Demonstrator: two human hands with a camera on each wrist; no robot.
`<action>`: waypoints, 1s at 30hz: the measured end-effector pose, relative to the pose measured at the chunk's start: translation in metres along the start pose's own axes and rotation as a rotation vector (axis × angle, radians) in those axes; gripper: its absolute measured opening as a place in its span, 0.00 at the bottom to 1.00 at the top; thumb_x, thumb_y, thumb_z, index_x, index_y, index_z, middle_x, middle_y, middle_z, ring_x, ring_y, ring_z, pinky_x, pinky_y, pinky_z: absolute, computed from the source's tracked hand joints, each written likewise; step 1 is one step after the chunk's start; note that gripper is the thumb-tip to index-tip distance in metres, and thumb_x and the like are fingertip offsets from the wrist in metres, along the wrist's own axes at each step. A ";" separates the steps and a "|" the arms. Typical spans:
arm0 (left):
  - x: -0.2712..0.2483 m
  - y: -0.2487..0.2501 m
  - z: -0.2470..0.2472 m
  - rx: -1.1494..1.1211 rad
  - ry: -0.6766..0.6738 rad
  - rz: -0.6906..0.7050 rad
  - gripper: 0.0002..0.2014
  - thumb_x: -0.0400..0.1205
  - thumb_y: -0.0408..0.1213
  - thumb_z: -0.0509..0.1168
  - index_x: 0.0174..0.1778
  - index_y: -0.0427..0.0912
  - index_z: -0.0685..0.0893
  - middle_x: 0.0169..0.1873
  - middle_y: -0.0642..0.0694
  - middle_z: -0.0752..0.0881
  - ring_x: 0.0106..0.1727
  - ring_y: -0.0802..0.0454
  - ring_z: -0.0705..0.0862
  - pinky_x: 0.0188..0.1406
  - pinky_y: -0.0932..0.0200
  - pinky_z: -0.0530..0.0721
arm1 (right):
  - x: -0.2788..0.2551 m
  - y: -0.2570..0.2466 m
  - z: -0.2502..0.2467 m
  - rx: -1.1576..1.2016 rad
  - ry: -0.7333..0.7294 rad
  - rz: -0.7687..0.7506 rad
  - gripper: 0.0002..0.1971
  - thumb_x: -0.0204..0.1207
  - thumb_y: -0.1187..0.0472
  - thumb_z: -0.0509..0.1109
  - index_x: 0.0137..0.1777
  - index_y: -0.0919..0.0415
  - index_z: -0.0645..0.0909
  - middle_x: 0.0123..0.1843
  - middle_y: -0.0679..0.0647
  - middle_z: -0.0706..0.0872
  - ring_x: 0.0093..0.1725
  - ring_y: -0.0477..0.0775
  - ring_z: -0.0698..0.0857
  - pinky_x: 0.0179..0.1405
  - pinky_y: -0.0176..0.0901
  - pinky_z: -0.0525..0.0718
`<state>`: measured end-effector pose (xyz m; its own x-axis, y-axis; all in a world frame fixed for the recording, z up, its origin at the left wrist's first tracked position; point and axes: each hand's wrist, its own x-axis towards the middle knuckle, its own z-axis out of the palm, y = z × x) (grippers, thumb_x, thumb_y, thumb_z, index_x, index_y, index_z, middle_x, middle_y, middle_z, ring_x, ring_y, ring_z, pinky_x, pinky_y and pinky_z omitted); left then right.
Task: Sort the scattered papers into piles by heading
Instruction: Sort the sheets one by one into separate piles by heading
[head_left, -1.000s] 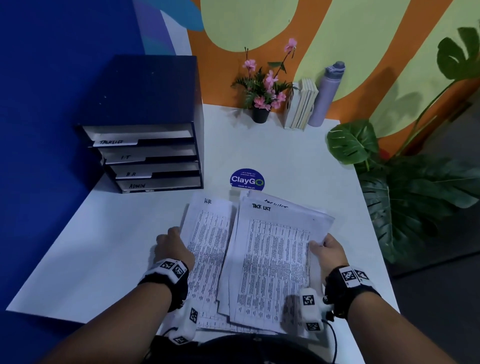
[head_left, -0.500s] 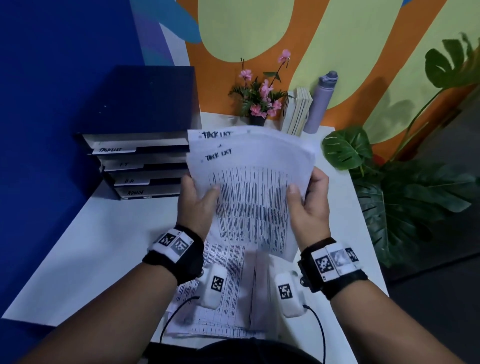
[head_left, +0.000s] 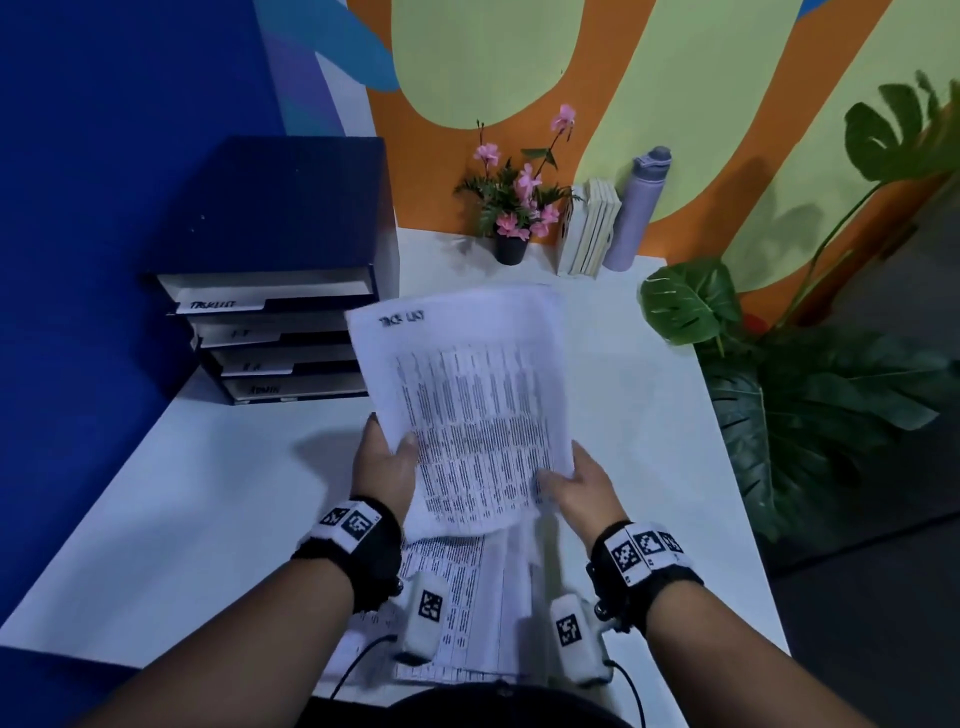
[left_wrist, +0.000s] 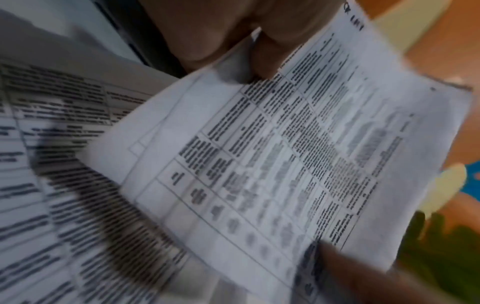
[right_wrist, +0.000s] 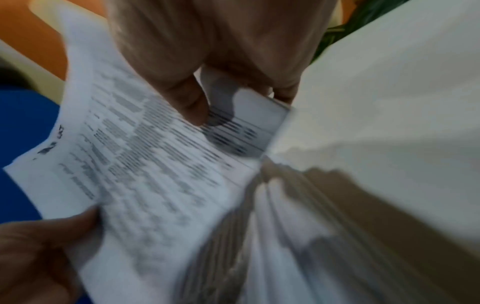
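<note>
Holding a sheaf of papers headed "TASK LIST" (head_left: 470, 400) above the white desk (head_left: 197, 499), tilted with its top leaning toward the wall. Pinching its lower left edge with the left hand (head_left: 387, 467), thumb lying on the printed face and fingers going behind. Gripping its lower right corner with the right hand (head_left: 582, 488), thumb on top and fingers curling beneath; so both hands clamping on the same sheaf, one at each side. Showing, in the blurred left wrist view, the same printed table (left_wrist: 272, 148) pressed under a thumb. Lying flat on the desk below the wrists, more printed papers (head_left: 483, 608), at the near edge and partly hidden by the arms. Standing at the back left of the desk, a dark blue tray organiser (head_left: 270, 270) with four labelled slots, the top label reading like "TASKLIST". Lining the far wall: a small pot of pink flowers (head_left: 514, 208), a few upright books (head_left: 592, 228) and a lilac bottle (head_left: 636, 208). Reaching in beside the desk's right edge, a large-leaved plant (head_left: 810, 395).
</note>
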<state>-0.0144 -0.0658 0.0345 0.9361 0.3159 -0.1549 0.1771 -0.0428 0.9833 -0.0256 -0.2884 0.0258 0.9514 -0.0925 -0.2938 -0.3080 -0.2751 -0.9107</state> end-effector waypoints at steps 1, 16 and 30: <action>0.005 0.000 0.000 -0.003 0.014 -0.014 0.15 0.84 0.31 0.61 0.64 0.53 0.76 0.57 0.53 0.85 0.61 0.49 0.83 0.63 0.51 0.79 | 0.003 0.009 -0.003 -0.011 -0.005 0.028 0.17 0.76 0.57 0.68 0.64 0.57 0.78 0.55 0.59 0.88 0.53 0.58 0.88 0.53 0.50 0.87; 0.011 -0.037 0.000 0.884 -0.157 -0.178 0.29 0.80 0.43 0.65 0.79 0.53 0.67 0.82 0.47 0.60 0.82 0.46 0.59 0.80 0.44 0.61 | 0.055 0.039 -0.121 -0.313 0.578 0.343 0.15 0.80 0.68 0.61 0.66 0.67 0.76 0.61 0.69 0.81 0.47 0.70 0.87 0.34 0.49 0.90; 0.005 -0.036 -0.004 0.986 -0.119 -0.279 0.30 0.80 0.42 0.64 0.79 0.59 0.64 0.84 0.50 0.45 0.85 0.46 0.46 0.81 0.36 0.51 | 0.060 0.067 -0.087 -1.204 -0.063 0.246 0.36 0.83 0.62 0.54 0.84 0.36 0.40 0.87 0.41 0.37 0.86 0.58 0.46 0.82 0.64 0.52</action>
<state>-0.0174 -0.0592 -0.0013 0.8378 0.3401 -0.4272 0.5131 -0.7579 0.4029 0.0105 -0.3955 -0.0271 0.8560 -0.2293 -0.4633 -0.2539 -0.9672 0.0095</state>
